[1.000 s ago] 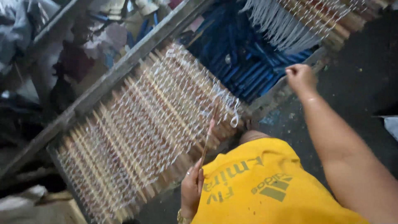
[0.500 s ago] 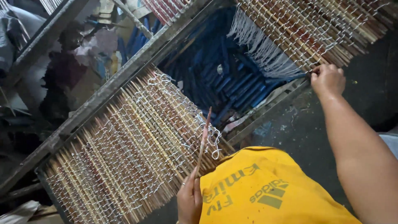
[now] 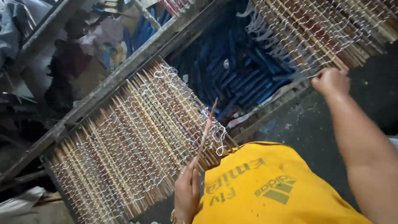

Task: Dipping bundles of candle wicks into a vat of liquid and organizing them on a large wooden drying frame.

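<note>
Pinched between the fingers of the left hand (image 3: 186, 193), a thin reddish stick (image 3: 206, 132) slants up across the edge of the near mat of sticks (image 3: 137, 141), which is laced with pale looped cord. Right hand (image 3: 330, 81) is closed on the edge of the far mat (image 3: 327, 33). Between both mats lies a gap showing blue rods (image 3: 236, 79). A grey frame rail (image 3: 124, 74) runs alongside, and the yellow shirt (image 3: 273, 186) hides the near floor
</note>
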